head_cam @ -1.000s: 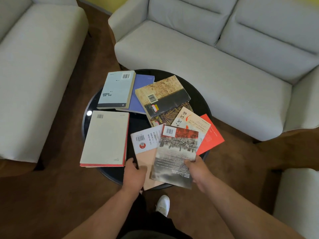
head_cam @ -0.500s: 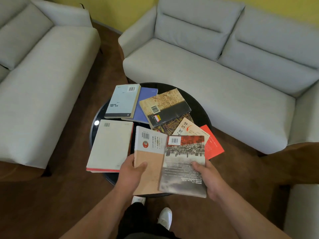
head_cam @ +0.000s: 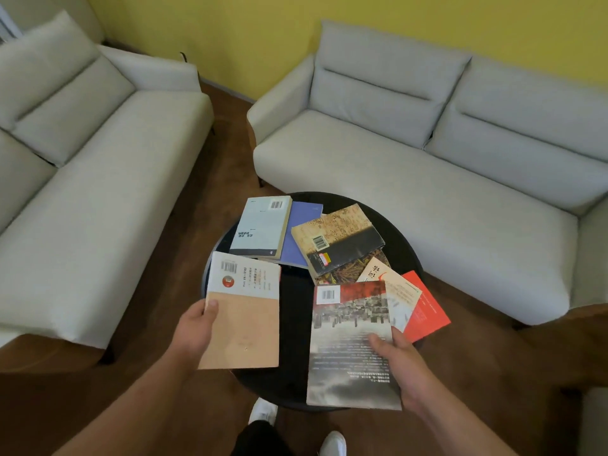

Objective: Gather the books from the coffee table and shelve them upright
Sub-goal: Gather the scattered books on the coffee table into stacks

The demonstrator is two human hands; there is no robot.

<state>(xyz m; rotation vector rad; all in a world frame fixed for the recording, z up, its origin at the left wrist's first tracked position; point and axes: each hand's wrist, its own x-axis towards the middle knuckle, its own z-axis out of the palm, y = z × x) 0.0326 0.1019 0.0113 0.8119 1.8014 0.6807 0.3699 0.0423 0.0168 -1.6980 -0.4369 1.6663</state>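
Note:
My left hand grips a peach-and-white book by its left edge, held above the table's left side. My right hand holds a grey book with a red top by its right edge, over the near rim. On the round black coffee table lie a pale blue book, a purple book under it, a tan-and-black book, a white book with a red mark and a red book. The large cream book is hidden under the peach one.
A grey sofa stands behind the table and another grey sofa to the left, against a yellow wall. The floor is brown wood. My white shoes show below the table's near edge. No shelf is in view.
Both hands lifted their books off the pile and drew them apart, the peach book going left and the grey book right. The camera tilted up, showing more sofa and wall.

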